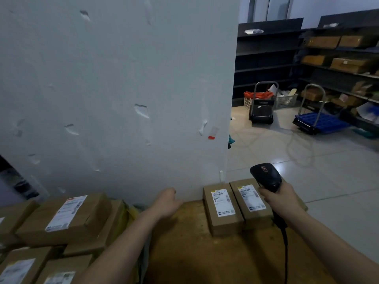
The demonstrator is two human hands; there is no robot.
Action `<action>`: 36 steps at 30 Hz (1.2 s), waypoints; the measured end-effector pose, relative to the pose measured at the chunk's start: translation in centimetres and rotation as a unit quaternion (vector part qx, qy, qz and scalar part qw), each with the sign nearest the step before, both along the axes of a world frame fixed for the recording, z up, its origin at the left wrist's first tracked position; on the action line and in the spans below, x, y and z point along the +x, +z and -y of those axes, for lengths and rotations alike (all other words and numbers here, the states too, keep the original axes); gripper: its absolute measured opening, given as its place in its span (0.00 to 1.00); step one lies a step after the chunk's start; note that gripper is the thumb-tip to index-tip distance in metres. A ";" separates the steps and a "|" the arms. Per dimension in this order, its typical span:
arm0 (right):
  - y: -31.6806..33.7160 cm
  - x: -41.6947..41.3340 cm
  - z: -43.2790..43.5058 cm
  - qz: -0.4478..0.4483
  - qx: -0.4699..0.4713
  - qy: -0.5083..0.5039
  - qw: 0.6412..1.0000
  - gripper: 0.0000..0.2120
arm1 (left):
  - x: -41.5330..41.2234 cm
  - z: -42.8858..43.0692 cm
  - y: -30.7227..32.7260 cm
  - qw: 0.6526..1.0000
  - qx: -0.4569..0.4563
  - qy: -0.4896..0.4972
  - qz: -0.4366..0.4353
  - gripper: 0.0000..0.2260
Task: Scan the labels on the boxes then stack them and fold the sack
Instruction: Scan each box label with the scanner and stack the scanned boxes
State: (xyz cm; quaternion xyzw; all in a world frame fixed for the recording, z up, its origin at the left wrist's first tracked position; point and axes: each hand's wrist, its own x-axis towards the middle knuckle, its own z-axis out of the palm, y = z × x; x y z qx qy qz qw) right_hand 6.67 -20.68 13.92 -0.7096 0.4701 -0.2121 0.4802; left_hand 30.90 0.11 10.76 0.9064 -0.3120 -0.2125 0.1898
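Cardboard boxes left (wall behind); right hand grips scanner

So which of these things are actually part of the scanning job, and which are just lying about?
Part of the job: the scanner gripped by the right hand; two labelled boxes side by side; the pile of boxes on the left.
Just lying about: the black trolley, the blue trolley, the white crate, the shelves.

Two small brown boxes lie flat, side by side at the far right: left box, right box, white labels face up. Bigger box pile near left. Black scanner hovers over the right one.
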 end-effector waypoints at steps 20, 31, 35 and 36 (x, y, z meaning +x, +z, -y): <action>-5.0 -0.5 -4.0 0.074 0.190 -0.049 0.978 0.09 | -4.6 10.0 -14.1 0.984 -0.038 0.078 -0.154 0.31; -8.6 1.5 -1.0 0.074 0.292 -0.063 0.951 0.07 | -4.8 14.4 -16.4 0.961 -0.081 0.039 -0.262 0.63; -10.1 2.8 -0.9 0.044 0.281 -0.062 0.957 0.05 | -4.3 14.5 -18.4 0.941 -0.090 0.082 -0.316 0.64; -10.4 3.1 -0.9 0.032 0.273 -0.059 0.960 0.04 | -4.3 14.4 -18.6 0.936 -0.096 0.090 -0.325 0.63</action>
